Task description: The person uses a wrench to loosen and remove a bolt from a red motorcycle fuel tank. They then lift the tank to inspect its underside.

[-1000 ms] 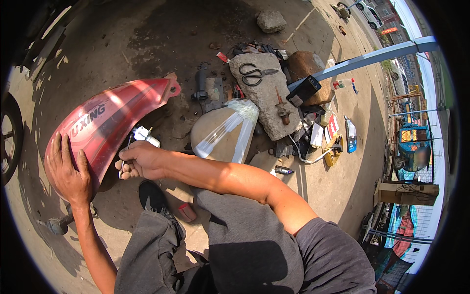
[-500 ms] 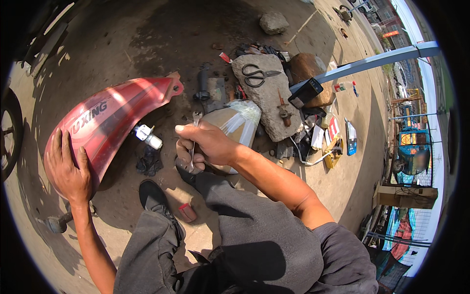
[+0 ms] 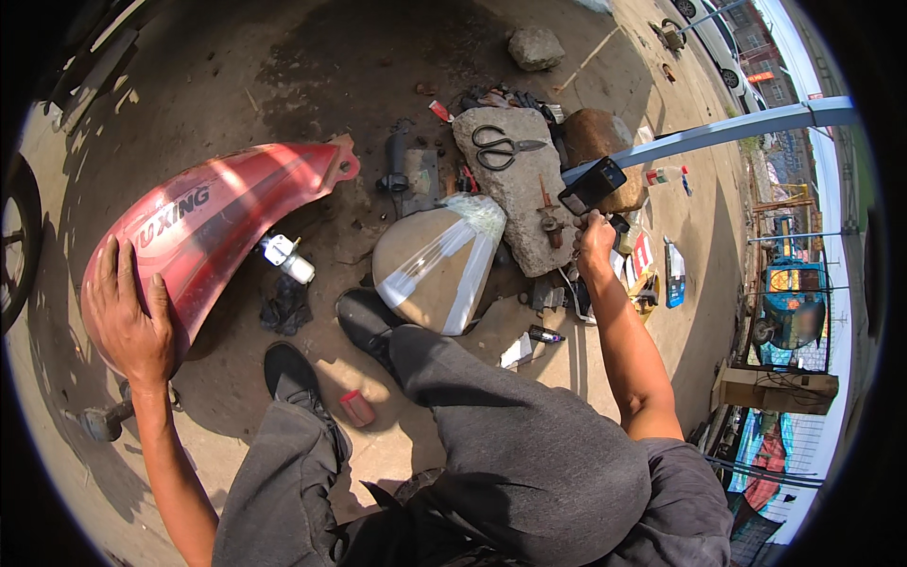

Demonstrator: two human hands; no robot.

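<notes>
My left hand (image 3: 135, 317) lies flat with fingers spread on the wide end of a red motorcycle fuel tank (image 3: 227, 222). A metal fitting with a white cup (image 3: 291, 260) sticks out from the tank's lower side. My right arm reaches out to the right. At its end my right hand (image 3: 597, 244) looks closed, beside a flat stone slab (image 3: 510, 184) and just below a black box-shaped object (image 3: 593, 186). What its fingers hold, if anything, is hidden. Black-handled scissors (image 3: 501, 147) and a rusty metal part (image 3: 549, 217) rest on the slab.
A tan rounded object wrapped in clear tape (image 3: 425, 255) sits ahead of my shoes. Nearby lie a red cylinder (image 3: 357, 408), a black crumpled bag (image 3: 285, 304) and a small dark bottle (image 3: 546, 335). A blue-grey pole (image 3: 718, 128) slants across the upper right.
My right hand has swung from the middle, where it held a wrench, out to the right beside the slab. The wrench no longer shows. My left hand stays on the tank.
</notes>
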